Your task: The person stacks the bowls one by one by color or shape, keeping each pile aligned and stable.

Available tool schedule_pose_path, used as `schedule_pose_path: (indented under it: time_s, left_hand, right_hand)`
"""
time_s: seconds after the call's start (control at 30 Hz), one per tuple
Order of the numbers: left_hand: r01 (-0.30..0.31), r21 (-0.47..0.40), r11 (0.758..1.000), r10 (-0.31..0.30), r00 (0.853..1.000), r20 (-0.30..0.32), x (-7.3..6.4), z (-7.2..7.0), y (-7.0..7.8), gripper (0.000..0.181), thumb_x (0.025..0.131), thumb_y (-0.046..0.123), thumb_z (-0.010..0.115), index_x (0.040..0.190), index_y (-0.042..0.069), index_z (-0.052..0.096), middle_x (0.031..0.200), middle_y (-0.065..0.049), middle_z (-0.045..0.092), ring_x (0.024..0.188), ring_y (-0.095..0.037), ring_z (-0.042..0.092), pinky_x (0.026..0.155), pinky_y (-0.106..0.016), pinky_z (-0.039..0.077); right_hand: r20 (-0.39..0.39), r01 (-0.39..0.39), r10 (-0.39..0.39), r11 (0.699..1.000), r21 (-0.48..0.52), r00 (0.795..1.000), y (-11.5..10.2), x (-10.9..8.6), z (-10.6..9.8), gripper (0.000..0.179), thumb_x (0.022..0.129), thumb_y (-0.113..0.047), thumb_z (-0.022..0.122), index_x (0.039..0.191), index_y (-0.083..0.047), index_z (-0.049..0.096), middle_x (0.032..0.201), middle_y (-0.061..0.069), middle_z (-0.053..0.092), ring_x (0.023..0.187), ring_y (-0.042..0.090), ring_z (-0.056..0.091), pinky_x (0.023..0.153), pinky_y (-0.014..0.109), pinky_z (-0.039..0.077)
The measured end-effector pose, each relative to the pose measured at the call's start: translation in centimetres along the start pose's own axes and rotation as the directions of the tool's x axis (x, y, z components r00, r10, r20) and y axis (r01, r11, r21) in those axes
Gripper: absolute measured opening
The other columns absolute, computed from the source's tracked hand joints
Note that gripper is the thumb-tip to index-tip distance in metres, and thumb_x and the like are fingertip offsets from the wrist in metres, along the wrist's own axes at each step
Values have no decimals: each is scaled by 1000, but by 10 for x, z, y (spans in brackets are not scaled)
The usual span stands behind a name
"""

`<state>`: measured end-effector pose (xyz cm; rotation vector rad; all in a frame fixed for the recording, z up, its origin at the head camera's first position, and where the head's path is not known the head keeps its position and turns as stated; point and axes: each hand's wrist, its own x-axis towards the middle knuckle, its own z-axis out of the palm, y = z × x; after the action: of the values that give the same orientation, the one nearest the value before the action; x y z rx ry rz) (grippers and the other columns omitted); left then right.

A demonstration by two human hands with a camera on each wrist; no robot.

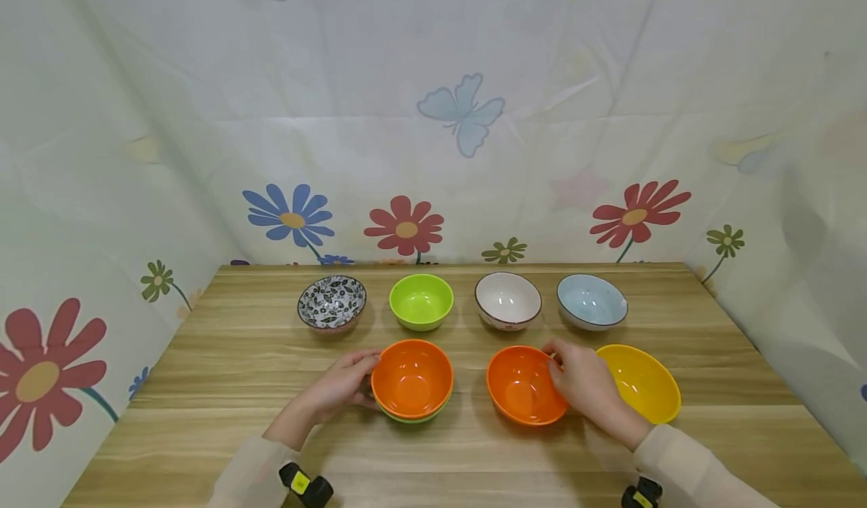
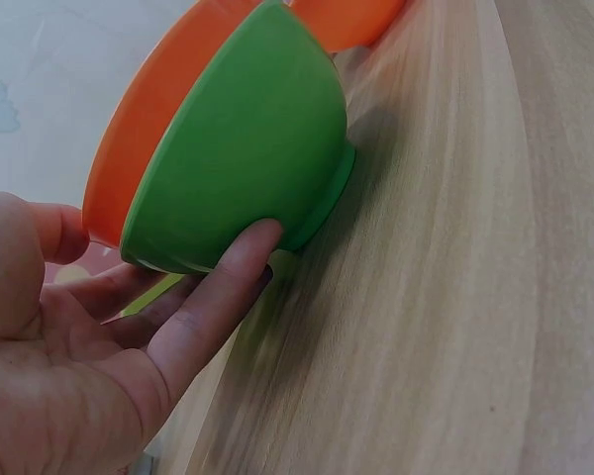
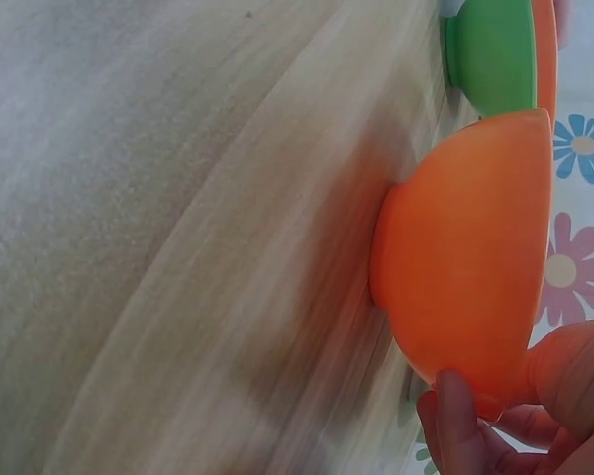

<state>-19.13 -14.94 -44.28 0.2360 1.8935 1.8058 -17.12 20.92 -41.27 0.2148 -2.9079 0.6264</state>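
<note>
An orange bowl (image 1: pixel 412 380) sits nested inside a green bowl (image 2: pixel 243 148), which shows only as a thin edge in the head view. My left hand (image 1: pixel 344 382) holds this stack at its left side, thumb at the orange rim and fingers against the green bowl's outside. To the right is a second orange bowl (image 1: pixel 524 387), upright. My right hand (image 1: pixel 582 376) pinches its right rim, thumb inside in the head view and fingers on the outer wall in the right wrist view. Just beyond that hand stands a yellow bowl (image 1: pixel 640 384), partly hidden by it.
Along the back of the wooden table (image 1: pixel 223 357) stand a black-and-white patterned bowl (image 1: pixel 332 302), a lime green bowl (image 1: pixel 421 302), a white bowl (image 1: pixel 508 301) and a pale blue bowl (image 1: pixel 592 302). A flowered cloth (image 1: pixel 339 154) hangs behind the table.
</note>
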Motion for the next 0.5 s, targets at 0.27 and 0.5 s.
schedule_pose_path:
  time_s: [0.27, 0.5]
  left_hand:
    - [-7, -7, 1000, 7, 1000, 8, 0, -1, -1, 50, 99, 22, 34, 137, -10, 30, 133, -30, 40, 105, -29, 57, 76, -45, 55]
    - [-5, -4, 1000, 5, 1000, 1, 1, -1, -1, 49, 99, 21, 34, 137, -10, 31, 134, -30, 40, 104, -29, 57, 75, -45, 55]
  right_hand:
    - [0, -7, 7, 1000, 13, 1000, 0, 1, 0, 13, 80, -1, 62, 92, -2, 67, 80, 11, 67, 61, 17, 56, 56, 30, 54]
    - [-2, -23, 23, 1000, 9, 1000, 0, 2, -1, 13, 80, -2, 60, 91, -2, 68, 77, 10, 67, 60, 17, 56, 53, 28, 52]
